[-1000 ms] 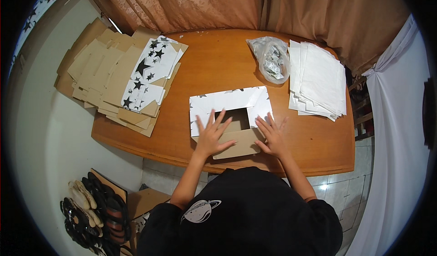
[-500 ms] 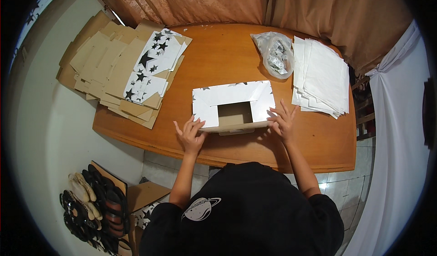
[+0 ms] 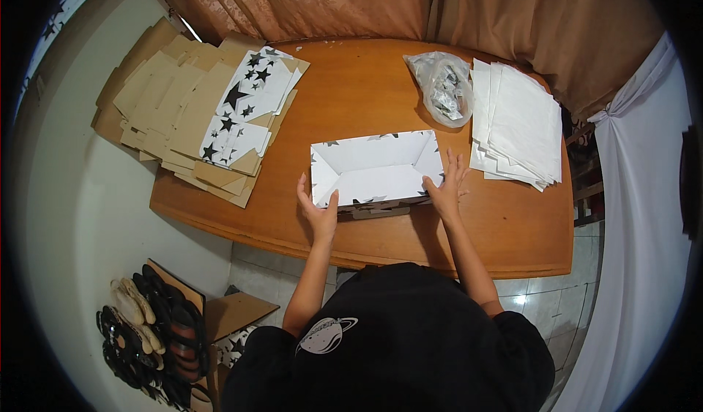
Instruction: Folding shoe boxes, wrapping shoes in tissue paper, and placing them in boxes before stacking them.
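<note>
An open cardboard box (image 3: 377, 179), white inside with black and grey stars along its rim, stands on the wooden table in front of me. Its near wall now has a white inner face, and the floor inside is white. My left hand (image 3: 319, 210) holds the near left corner, thumb over the rim and fingers along the outside. Across from it, my right hand (image 3: 445, 188) grips the near right corner, its thumb inside the wall and its fingers stretched up outside. The outer sides of the box are mostly hidden.
Flat brown cardboard box blanks (image 3: 157, 93) are piled at the left, a white star-printed piece (image 3: 238, 104) on top. A clear plastic bag (image 3: 447, 93) of small packets lies at the back right, beside white paper sheets (image 3: 516, 126). Shoes (image 3: 154, 331) are stacked below left.
The near flap has folded inward, covering the brown opening and showing a white interior. Both hands have closed in from spread fingers onto the near corners.
</note>
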Demonstrator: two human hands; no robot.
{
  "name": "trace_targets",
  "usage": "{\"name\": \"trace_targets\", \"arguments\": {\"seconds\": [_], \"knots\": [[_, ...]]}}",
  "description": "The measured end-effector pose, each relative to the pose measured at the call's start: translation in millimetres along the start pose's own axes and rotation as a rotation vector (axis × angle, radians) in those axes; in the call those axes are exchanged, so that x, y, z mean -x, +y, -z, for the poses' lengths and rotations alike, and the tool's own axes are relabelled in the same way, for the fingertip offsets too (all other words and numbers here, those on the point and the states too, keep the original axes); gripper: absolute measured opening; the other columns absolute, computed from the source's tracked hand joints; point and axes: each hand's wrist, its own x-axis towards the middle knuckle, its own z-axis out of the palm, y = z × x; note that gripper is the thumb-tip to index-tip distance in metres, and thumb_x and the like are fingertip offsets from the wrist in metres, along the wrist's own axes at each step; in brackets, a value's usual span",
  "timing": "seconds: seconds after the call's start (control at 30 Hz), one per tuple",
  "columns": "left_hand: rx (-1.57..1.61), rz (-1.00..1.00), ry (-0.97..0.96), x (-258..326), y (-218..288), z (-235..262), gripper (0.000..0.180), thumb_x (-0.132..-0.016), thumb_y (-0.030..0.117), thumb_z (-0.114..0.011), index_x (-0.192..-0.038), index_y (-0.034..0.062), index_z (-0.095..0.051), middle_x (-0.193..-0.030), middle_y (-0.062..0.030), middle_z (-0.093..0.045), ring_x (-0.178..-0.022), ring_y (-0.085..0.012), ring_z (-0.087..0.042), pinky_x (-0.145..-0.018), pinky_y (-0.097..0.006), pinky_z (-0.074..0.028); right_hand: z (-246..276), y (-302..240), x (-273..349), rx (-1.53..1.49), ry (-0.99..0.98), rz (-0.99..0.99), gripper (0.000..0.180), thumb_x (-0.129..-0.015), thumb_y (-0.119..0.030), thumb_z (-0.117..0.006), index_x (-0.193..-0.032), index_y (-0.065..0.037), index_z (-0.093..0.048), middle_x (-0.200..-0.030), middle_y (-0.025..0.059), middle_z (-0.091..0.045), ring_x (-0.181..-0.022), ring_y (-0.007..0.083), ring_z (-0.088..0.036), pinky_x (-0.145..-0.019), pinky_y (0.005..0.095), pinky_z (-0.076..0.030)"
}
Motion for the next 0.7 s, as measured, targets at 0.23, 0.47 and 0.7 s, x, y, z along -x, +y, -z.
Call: {"name": "trace_targets", "arguments": {"seconds": [0.23, 0.47, 0.7], "knots": [[-0.219, -0.031, -0.051, -1, 0, 3, 0.071, -0.072, 0.001, -0.065, -0.132, 0.0048, -0.026, -0.137, -0.0183, -0.024, -0.12, -0.0286, -0.037, -0.097, -0.037, -0.034, -1, 0, 1, 0.017, 0.021, 0.02, 0.079, -0.072, -0.026, -0.066, -0.138, -0.021, -0.024, -0.145, 0.0163, -0.01, -0.132, 0.0445, 0.002, -0.09, 0.073, -0.001], [0.046, -0.026, -0.018, 33, -11, 25, 0.074, -0.08, 0.016, -0.064, -0.135, -0.0024, -0.019, -0.133, -0.0238, -0.032, -0.122, -0.0321, -0.034, -0.101, -0.041, -0.027, 0, 38, 45, -0.159, 0.101, 0.268, 0.066, -0.086, -0.03, -0.051, -0.138, -0.005, -0.02, -0.144, 0.017, -0.016, -0.135, 0.037, -0.005, -0.1, 0.06, 0.005], [-0.52, -0.332, -0.221, 42, 21, 30, 0.091, -0.074, 0.036, -0.069, -0.137, -0.0016, -0.014, -0.137, -0.0259, -0.024, -0.127, -0.043, -0.025, -0.106, -0.045, -0.019, -6, 44, 51, -0.135, 0.092, 0.388, 0.074, -0.085, -0.035, -0.05, -0.139, -0.002, -0.012, -0.145, 0.0157, -0.015, -0.135, 0.0368, -0.004, -0.1, 0.0602, 0.009]]}}
